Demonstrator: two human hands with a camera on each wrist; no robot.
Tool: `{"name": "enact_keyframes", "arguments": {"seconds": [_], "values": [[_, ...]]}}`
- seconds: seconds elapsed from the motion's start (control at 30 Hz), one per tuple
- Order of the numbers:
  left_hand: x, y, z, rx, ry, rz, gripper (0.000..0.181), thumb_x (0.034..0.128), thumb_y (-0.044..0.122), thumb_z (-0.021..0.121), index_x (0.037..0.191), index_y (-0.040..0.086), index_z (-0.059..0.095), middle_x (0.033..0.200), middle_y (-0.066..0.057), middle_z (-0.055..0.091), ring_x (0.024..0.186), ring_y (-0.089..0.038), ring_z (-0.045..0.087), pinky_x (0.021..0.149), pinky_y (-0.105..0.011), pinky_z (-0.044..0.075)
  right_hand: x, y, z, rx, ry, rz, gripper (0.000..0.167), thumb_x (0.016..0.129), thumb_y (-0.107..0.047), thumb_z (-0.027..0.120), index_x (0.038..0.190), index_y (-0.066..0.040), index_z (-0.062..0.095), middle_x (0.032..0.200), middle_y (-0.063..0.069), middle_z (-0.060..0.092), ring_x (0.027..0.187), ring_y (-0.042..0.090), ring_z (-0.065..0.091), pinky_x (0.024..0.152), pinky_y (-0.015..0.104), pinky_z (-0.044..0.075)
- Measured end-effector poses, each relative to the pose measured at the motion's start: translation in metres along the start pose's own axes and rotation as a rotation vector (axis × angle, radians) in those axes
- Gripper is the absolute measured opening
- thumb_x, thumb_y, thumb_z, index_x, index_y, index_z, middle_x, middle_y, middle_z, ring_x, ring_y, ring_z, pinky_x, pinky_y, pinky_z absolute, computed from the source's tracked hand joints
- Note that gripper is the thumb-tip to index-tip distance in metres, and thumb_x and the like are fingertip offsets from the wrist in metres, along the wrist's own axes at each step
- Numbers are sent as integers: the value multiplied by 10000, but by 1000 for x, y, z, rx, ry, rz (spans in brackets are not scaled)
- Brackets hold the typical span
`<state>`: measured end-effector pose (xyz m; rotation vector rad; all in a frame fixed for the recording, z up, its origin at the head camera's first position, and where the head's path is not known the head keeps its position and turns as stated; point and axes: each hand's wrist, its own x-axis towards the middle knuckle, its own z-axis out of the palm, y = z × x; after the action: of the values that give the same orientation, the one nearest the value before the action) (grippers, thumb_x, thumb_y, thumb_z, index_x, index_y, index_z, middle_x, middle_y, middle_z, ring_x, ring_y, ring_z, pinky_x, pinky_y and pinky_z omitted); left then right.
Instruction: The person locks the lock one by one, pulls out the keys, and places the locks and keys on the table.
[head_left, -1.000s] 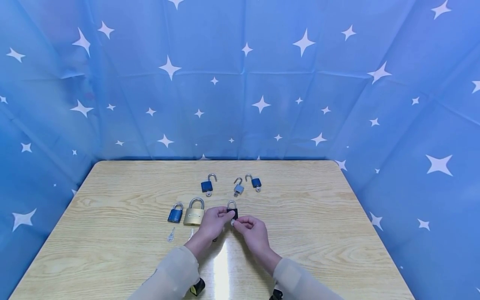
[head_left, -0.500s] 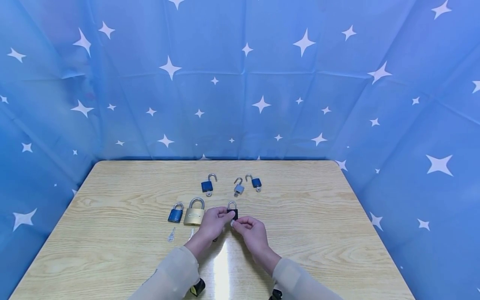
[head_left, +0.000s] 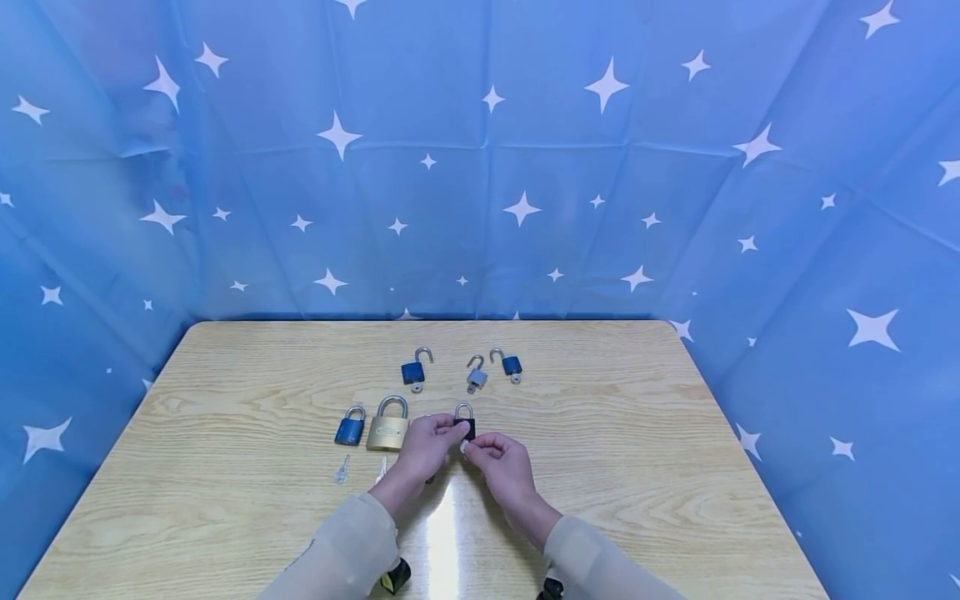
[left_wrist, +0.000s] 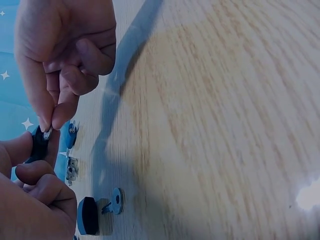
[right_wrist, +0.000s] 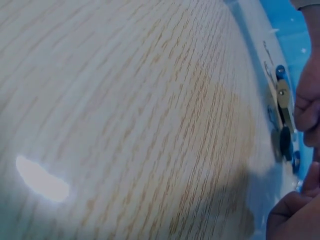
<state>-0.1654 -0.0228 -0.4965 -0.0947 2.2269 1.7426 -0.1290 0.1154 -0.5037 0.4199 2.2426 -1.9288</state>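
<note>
My left hand [head_left: 426, 446] grips a black padlock [head_left: 471, 423] by its body, with the steel shackle pointing away from me and closed. At the padlock's lower end, my right hand [head_left: 504, 467] pinches a small silver key [left_wrist: 47, 134] between thumb and forefinger. The fingers cover most of the key, so how deep it sits is hidden. A second dark padlock [left_wrist: 88, 215] lies on the table below the left hand, with a loose key [left_wrist: 116, 201] beside it. From the head view that padlock is mostly hidden behind the left hand.
Left of the hands lie a large brass padlock [head_left: 387, 433] and a blue padlock [head_left: 349, 430], both closed, with a key [head_left: 342, 470] in front. Farther back are two blue padlocks, left [head_left: 413, 372] and right [head_left: 512, 365], and a grey one [head_left: 477, 377], shackles open, keys inserted.
Both hands stay in place on the black padlock and its key. The key's head looks slightly turned between the right fingers; little else differs.
</note>
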Motion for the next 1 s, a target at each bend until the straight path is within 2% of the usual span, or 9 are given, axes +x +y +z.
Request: {"name": "enact_keyframes", "arguments": {"seconds": [0.3,0.5,0.6,0.67,0.77,0.87,0.9,1.0], "values": [[0,1,0,10,9,7,267,937,269,646,1045,32,701,997,-93,747,934,-168,628,772,-265,431,1,0,-2,19,-34,8,171,888,-187,697,949,-31,661,743,-39,679,690,84,559,613,219,436],[0,0,1,-19,5,8,260,936,261,647,1022,20,694,909,-70,733,732,-139,563,621,-235,425,0,1,-2,24,-29,-4,185,887,-188,695,951,-20,652,744,-35,668,689,78,553,607,204,425],[0,0,1,-38,-2,-7,269,938,274,645,1034,27,693,896,-62,725,673,-128,513,586,-228,412,-2,2,0,49,-19,-11,189,882,-180,699,959,-14,651,740,-40,661,670,63,540,585,186,413],[0,1,-1,-38,9,-11,297,941,297,638,1064,31,689,942,-63,734,711,-133,529,638,-251,427,-3,1,1,76,-27,-12,190,877,-165,705,963,-5,650,739,-38,666,650,58,531,569,180,409],[1,5,-4,-46,34,-10,336,947,324,625,1110,35,681,1026,-95,745,884,-182,597,828,-369,464,-5,2,2,102,-59,-16,190,877,-154,706,971,1,648,753,-27,680,657,61,553,569,185,424],[1,9,-7,-66,38,0,355,952,333,618,1131,32,675,1065,-114,741,1074,-259,614,1008,-509,404,-5,1,4,93,-90,-32,187,883,-156,701,970,0,649,763,-12,684,657,75,562,558,187,422],[1,10,-8,-70,37,5,357,953,329,618,1135,27,671,1067,-119,740,1133,-273,606,1047,-534,378,-5,0,5,78,-98,-39,184,881,-160,703,966,-6,651,759,-15,673,651,77,553,550,185,416],[2,12,-10,-79,31,2,347,952,316,621,1135,25,667,1062,-117,740,1163,-296,609,1065,-539,375,-7,-4,6,16,-122,-58,166,883,-152,695,948,-7,647,740,-22,624,620,82,506,522,178,394]]}}
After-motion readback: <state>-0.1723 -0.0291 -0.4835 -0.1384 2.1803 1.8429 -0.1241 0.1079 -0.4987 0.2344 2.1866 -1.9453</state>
